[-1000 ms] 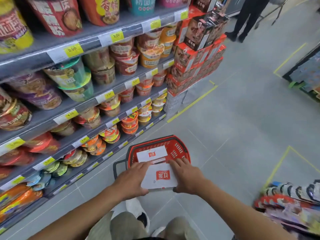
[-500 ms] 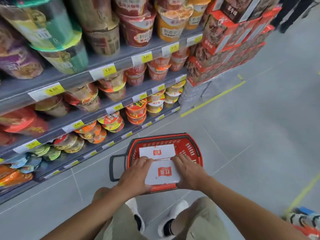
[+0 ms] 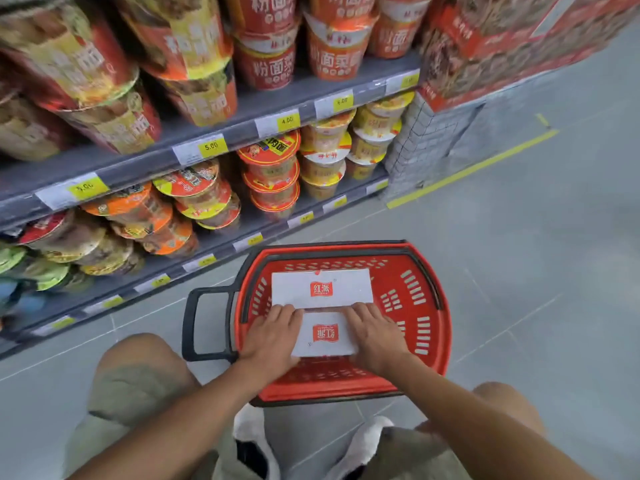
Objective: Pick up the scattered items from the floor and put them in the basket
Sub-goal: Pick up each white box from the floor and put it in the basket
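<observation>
A red plastic basket [image 3: 429, 296] with a black handle [image 3: 194, 323] stands on the grey floor in front of me. A white box with a red logo [image 3: 322, 288] lies flat inside it at the far side. A second white box with the same logo [image 3: 325, 336] sits just in front of the first, low inside the basket. My left hand [image 3: 273, 336] grips its left end and my right hand [image 3: 375, 336] grips its right end, fingers laid over the top edge.
Shelves of instant noodle bowls [image 3: 270, 174] with yellow price tags run along the left. A stack of red cartons [image 3: 485, 46] stands on a wrapped pallet at the far right. Yellow floor tape [image 3: 471, 169] crosses the tiles. My knees and white shoes [image 3: 252, 441] are below.
I have crouched lower and closer to the basket. Both hands have brought the second white box down from above the near rim into the basket, beside the first box.
</observation>
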